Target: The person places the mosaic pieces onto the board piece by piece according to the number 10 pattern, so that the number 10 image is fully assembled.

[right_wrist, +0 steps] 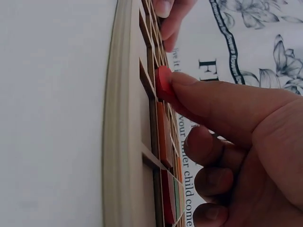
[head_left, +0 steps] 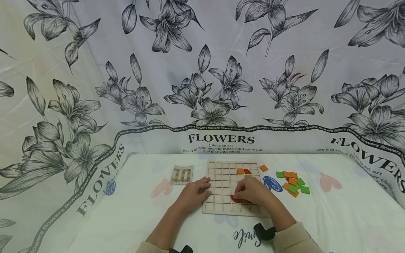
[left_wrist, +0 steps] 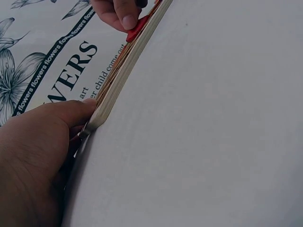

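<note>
My right hand (head_left: 254, 189) pinches a small red tile with a rounded edge (right_wrist: 164, 82) between thumb and fingers. It holds the tile at a cell in the lower part of the wooden grid board (head_left: 218, 198), beside an orange tile (right_wrist: 164, 135) set in the grid. A further red tile (right_wrist: 167, 196) lies past the orange one in the right wrist view. Along the board's left edge rests my left hand (head_left: 192, 192), its thumb against the rim in the left wrist view. Near the board's top right sit an orange square (head_left: 240, 171) and a red piece (head_left: 248, 171).
Loose orange, green and red tiles (head_left: 292, 183) lie in a pile right of the board. One orange square (head_left: 264, 168) lies alone by its upper right corner. A card with a coloured grid pattern (head_left: 181, 175) lies to the left, on the white printed cloth (head_left: 126, 211).
</note>
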`<state>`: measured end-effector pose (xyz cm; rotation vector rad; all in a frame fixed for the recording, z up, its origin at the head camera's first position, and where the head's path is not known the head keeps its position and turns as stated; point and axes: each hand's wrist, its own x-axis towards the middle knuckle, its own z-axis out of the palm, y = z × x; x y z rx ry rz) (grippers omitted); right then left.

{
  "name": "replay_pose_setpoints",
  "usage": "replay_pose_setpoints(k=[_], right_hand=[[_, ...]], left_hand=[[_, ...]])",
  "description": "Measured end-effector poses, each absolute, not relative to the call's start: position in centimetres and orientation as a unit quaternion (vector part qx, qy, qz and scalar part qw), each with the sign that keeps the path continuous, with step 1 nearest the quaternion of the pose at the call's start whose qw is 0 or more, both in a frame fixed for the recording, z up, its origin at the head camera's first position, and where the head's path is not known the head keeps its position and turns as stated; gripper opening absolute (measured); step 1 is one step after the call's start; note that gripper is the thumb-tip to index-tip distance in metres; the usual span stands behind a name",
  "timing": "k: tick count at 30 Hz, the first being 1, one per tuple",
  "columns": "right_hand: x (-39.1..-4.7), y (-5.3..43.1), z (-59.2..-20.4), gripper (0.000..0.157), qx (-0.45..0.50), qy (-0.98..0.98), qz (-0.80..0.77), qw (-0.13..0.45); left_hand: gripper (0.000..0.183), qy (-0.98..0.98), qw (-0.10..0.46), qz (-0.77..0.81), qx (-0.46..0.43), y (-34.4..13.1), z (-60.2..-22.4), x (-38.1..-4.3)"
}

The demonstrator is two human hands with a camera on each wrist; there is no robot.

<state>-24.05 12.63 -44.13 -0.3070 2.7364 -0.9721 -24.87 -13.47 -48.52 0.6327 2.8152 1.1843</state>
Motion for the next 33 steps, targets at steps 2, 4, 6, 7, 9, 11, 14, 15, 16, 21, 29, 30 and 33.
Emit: replay_pose_setpoints(k=[2, 4, 6, 7, 9, 11, 14, 15, 16, 21, 29, 30, 33], right_hand=[[-24.0, 12.6, -44.1, 0.014, -0.103, 0.936, -0.32, 0.105], [-24.0, 12.5, -44.1, 0.014, -0.101, 0.94, -0.311, 0.101], [-24.0, 12.5, -44.2, 0.014, -0.106, 0.94, -0.309, 0.102], [-24.0, 12.5, -44.2, 0.013, -0.111, 0.938, -0.311, 0.104], [-24.0, 12.4, -44.2, 0.012, -0.124, 0.934, -0.316, 0.107], [-23.9, 12.4, -44.3, 0.011, -0.137, 0.931, -0.321, 0.109], [-23.8, 12.3, -44.3, 0.011, -0.141, 0.93, -0.322, 0.107], [-23.8, 12.2, -44.3, 0.012, -0.138, 0.931, -0.32, 0.107], [-23.8, 12.2, -44.2, 0.012, -0.134, 0.932, -0.319, 0.107], [-24.0, 12.4, -44.2, 0.013, -0.123, 0.936, -0.31, 0.111], [-24.6, 14.1, -44.1, 0.007, -0.108, 0.935, -0.321, 0.109], [-24.8, 14.5, -44.0, 0.006, -0.102, 0.937, -0.318, 0.103], [-25.4, 16.1, -43.8, 0.009, -0.077, 0.943, -0.313, 0.08]], left_hand=[[0.038, 0.902, 0.011, 0.381, 0.204, -13.5, -48.5, -24.8], [0.038, 0.902, 0.009, 0.381, 0.205, -13.5, -48.5, -24.9], [0.038, 0.902, 0.009, 0.38, 0.205, -13.5, -48.5, -24.8], [0.038, 0.902, 0.01, 0.38, 0.203, -13.5, -48.4, -24.8], [0.038, 0.903, 0.013, 0.379, 0.201, -13.5, -48.4, -24.8], [0.039, 0.904, 0.015, 0.379, 0.199, -13.5, -48.4, -24.8], [0.039, 0.903, 0.015, 0.379, 0.2, -13.5, -48.3, -24.8], [0.039, 0.903, 0.014, 0.379, 0.2, -13.5, -48.3, -24.8], [0.038, 0.903, 0.012, 0.378, 0.201, -13.5, -48.3, -24.8], [0.038, 0.905, 0.008, 0.374, 0.204, -13.5, -48.3, -24.8], [0.038, 0.904, 0.011, 0.376, 0.202, -13.5, -48.4, -24.9], [0.038, 0.905, 0.011, 0.375, 0.202, -13.5, -48.4, -24.9], [0.038, 0.905, 0.009, 0.374, 0.204, -13.5, -48.4, -25.0]])
